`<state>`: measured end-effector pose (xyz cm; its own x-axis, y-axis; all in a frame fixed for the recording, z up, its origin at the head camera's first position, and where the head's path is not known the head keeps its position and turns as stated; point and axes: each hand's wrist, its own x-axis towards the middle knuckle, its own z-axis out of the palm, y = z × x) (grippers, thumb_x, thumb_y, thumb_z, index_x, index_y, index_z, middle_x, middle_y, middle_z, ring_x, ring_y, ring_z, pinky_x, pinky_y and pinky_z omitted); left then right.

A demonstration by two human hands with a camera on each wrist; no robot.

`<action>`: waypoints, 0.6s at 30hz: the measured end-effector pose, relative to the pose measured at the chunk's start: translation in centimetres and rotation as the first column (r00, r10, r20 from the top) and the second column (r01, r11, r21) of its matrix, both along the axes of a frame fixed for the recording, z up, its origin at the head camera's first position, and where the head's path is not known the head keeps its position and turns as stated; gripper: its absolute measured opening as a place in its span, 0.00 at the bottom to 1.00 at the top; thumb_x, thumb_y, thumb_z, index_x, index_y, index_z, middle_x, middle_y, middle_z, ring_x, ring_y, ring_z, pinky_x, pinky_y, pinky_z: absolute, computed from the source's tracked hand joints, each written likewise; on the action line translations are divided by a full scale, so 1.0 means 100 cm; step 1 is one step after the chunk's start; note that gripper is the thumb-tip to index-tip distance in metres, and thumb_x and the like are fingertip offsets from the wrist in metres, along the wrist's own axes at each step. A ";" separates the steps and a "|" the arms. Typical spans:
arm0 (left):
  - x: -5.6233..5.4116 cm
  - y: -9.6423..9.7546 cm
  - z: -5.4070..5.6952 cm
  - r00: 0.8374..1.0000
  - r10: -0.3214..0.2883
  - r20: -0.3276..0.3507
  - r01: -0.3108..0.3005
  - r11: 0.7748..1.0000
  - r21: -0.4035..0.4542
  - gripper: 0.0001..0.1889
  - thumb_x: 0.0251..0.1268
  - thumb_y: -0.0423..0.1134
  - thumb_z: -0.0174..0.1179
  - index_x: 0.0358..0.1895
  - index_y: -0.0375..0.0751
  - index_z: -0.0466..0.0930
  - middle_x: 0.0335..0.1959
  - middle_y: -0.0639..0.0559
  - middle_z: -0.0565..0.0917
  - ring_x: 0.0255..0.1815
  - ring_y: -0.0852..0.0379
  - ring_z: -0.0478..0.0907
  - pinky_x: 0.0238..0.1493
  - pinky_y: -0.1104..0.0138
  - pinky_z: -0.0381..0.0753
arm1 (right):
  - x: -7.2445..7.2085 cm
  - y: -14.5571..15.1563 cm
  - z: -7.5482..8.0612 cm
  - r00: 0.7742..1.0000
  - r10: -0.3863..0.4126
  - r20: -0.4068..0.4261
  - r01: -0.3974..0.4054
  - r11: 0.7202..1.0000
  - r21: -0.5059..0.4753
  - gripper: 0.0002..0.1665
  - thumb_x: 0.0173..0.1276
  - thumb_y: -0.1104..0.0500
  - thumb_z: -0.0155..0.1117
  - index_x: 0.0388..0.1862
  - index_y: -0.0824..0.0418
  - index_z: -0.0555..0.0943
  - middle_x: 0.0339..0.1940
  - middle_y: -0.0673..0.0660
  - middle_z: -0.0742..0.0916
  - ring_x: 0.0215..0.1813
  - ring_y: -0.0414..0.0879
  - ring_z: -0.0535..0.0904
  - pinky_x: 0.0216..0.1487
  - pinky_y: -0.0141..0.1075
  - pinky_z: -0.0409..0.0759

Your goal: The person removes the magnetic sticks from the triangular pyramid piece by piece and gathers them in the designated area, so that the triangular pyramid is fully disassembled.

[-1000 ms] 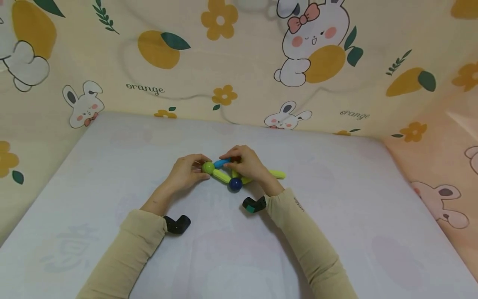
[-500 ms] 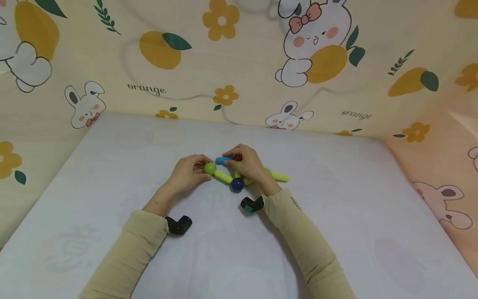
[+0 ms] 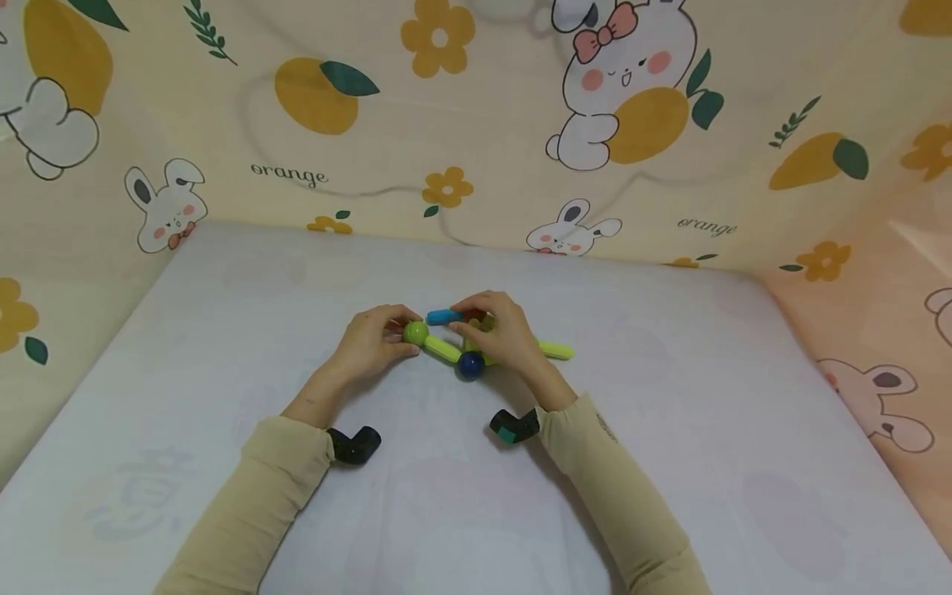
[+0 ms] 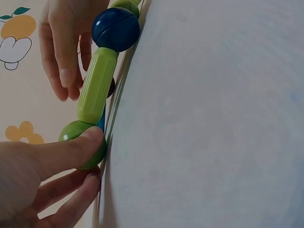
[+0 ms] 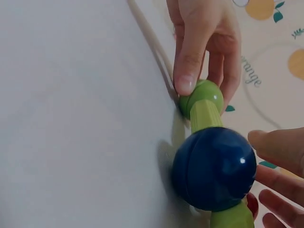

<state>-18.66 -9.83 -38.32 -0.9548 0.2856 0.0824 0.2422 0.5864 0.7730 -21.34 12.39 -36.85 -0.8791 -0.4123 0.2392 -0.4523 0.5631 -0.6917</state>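
On the white table lies a chain of toy rods and balls. My left hand (image 3: 370, 343) pinches its green ball (image 3: 416, 333) between thumb and fingers. A light green rod (image 4: 97, 85) joins that ball to a dark blue ball (image 3: 471, 365). My right hand (image 3: 500, 329) is over the chain's far side, thumb and fingers spread apart around a dark red ball (image 5: 252, 205), mostly hidden by the hand in the head view. From it a blue rod (image 3: 444, 316) points toward the green ball, its end a little behind that ball.
Another light green rod (image 3: 556, 350) sticks out to the right past my right wrist. Black wrist cameras (image 3: 355, 446) hang below both sleeves. A patterned cloth wall (image 3: 476, 124) rises behind the white tabletop (image 3: 446, 512).
The blue rod's end has come away from the green ball and now lies apart from it. My right hand has spread its fingers and its wrist has shifted slightly right. The left hand stays put.
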 end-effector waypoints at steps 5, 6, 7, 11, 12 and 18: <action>-0.001 0.001 0.003 1.000 0.010 0.020 -0.009 1.000 -0.009 0.19 0.55 0.32 0.68 0.52 0.36 0.79 0.51 0.37 0.80 0.53 0.41 0.79 0.55 0.56 0.78 | 0.011 0.003 0.002 1.000 0.003 -0.005 -0.003 1.000 -0.010 0.14 0.61 0.58 0.70 0.46 0.61 0.85 0.45 0.57 0.87 0.51 0.53 0.76 0.55 0.47 0.71; 0.000 0.001 0.003 1.000 0.014 0.026 -0.013 1.000 -0.011 0.19 0.55 0.32 0.68 0.52 0.36 0.79 0.51 0.37 0.80 0.53 0.41 0.79 0.56 0.56 0.78 | 0.013 0.004 0.002 1.000 0.008 0.009 -0.008 1.000 -0.013 0.15 0.61 0.58 0.70 0.46 0.61 0.85 0.46 0.56 0.87 0.50 0.53 0.76 0.54 0.47 0.71; -0.001 0.001 0.004 0.999 0.015 0.029 -0.015 1.000 -0.014 0.19 0.55 0.32 0.68 0.52 0.36 0.79 0.52 0.37 0.80 0.53 0.42 0.79 0.56 0.56 0.78 | 0.015 0.004 0.002 1.000 0.010 0.025 -0.010 1.000 -0.012 0.15 0.61 0.57 0.70 0.46 0.61 0.85 0.46 0.56 0.86 0.49 0.54 0.75 0.53 0.47 0.71; 0.000 0.001 0.005 0.999 0.022 0.039 -0.022 1.000 -0.016 0.19 0.56 0.32 0.68 0.52 0.36 0.78 0.52 0.37 0.80 0.54 0.41 0.79 0.56 0.55 0.77 | 0.021 0.004 0.001 0.998 0.026 0.062 -0.028 0.999 0.016 0.17 0.61 0.56 0.70 0.48 0.60 0.84 0.46 0.55 0.86 0.47 0.53 0.74 0.48 0.43 0.71; 0.000 0.002 0.005 0.999 0.021 0.037 -0.020 1.000 -0.017 0.19 0.56 0.32 0.68 0.52 0.36 0.78 0.52 0.37 0.80 0.54 0.41 0.79 0.56 0.54 0.77 | 0.022 0.004 0.000 0.997 0.032 0.064 -0.034 0.999 0.022 0.17 0.61 0.56 0.70 0.48 0.60 0.84 0.46 0.55 0.86 0.46 0.52 0.74 0.46 0.42 0.70; 0.001 0.003 0.006 0.998 0.026 0.050 -0.025 0.999 -0.021 0.19 0.56 0.32 0.68 0.53 0.37 0.78 0.53 0.38 0.80 0.55 0.42 0.78 0.57 0.55 0.77 | 0.026 0.001 -0.004 0.998 0.063 0.019 -0.063 0.997 0.051 0.16 0.59 0.58 0.72 0.46 0.62 0.86 0.41 0.54 0.88 0.41 0.49 0.73 0.40 0.36 0.67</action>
